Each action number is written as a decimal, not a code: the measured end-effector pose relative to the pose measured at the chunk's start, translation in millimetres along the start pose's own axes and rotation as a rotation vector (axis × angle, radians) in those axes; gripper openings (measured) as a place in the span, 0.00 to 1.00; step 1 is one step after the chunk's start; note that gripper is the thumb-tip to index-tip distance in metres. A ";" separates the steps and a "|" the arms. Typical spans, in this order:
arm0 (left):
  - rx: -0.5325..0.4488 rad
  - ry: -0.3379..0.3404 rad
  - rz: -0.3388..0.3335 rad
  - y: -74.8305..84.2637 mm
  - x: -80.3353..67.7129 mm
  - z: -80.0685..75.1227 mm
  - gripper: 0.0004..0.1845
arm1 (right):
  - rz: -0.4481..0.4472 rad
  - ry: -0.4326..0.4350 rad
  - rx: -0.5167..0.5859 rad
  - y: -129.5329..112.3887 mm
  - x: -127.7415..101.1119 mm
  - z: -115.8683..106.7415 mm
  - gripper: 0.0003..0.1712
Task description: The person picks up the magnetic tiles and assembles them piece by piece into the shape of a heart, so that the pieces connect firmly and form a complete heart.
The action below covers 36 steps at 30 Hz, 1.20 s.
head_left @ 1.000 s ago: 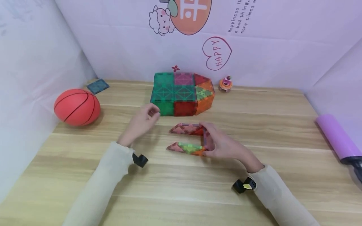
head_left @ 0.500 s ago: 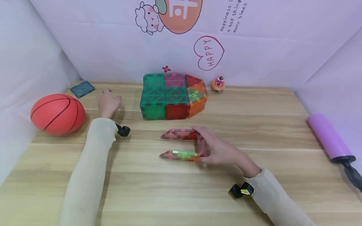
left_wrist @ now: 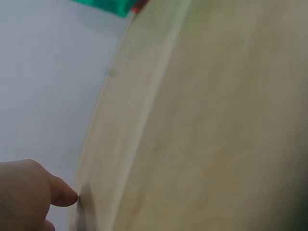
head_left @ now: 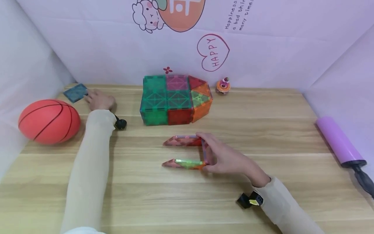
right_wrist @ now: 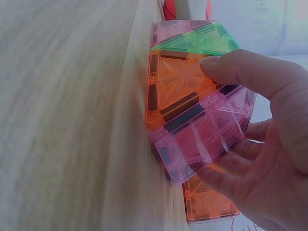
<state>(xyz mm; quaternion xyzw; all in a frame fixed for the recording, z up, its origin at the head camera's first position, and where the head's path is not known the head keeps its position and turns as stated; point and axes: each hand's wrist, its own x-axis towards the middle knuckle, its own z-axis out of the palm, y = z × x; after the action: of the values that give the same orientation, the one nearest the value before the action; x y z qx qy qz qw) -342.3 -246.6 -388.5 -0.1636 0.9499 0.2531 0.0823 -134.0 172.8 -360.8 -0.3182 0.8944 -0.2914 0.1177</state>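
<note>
Both arms wear long cream sleeves point(head_left: 87, 162), each wrist carrying a small black camera point(head_left: 120, 123).

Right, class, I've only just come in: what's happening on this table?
A person is working with magnetic tiles. The right hand holds a small open frame of tiles upright on the wooden table, fingers around its pink end tile. The left hand reaches to the far left, touching a loose blue tile beside the basketball. A finished tile block stands behind.
</note>
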 end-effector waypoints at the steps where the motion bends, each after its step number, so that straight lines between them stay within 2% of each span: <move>1: 0.005 -0.012 -0.005 -0.1 1.7 -1.5 0.40 | 0.001 0.003 -0.002 0.1 0.0 -0.2 0.57; 5: 0.019 -0.078 -0.023 4.4 2.2 -5.9 0.38 | 0.006 0.000 -0.009 -0.1 0.1 -0.7 0.57; 8: 0.053 -0.123 -0.023 10.1 -3.6 -6.7 0.38 | 0.020 -0.012 -0.005 -2.4 -0.8 -2.7 0.57; 13: 0.098 -0.123 0.020 24.7 -20.6 -0.2 0.40 | 0.024 -0.021 0.001 -5.6 -1.6 -6.0 0.57; 19: 0.150 -0.100 0.109 35.3 -51.1 14.1 0.38 | 0.022 -0.031 0.011 -4.3 -0.9 -6.7 0.56; 23: 0.150 -0.121 0.158 35.9 -71.0 18.2 0.36 | 0.005 -0.044 0.019 -1.8 0.9 -6.0 0.56; 31: 0.138 -0.157 0.187 37.8 -109.8 26.9 0.34 | -0.024 -0.036 0.036 1.1 2.4 -8.2 0.55; 36: 0.153 -0.206 0.214 34.9 -135.6 28.0 0.35 | -0.027 -0.034 0.036 -0.5 0.2 -7.3 0.55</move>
<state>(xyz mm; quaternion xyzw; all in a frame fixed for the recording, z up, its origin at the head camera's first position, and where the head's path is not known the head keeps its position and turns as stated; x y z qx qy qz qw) -226.1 -167.3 -364.3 -0.0281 0.9650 0.2027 0.1639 -136.8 175.6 -354.6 -0.3331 0.8825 -0.3034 0.1347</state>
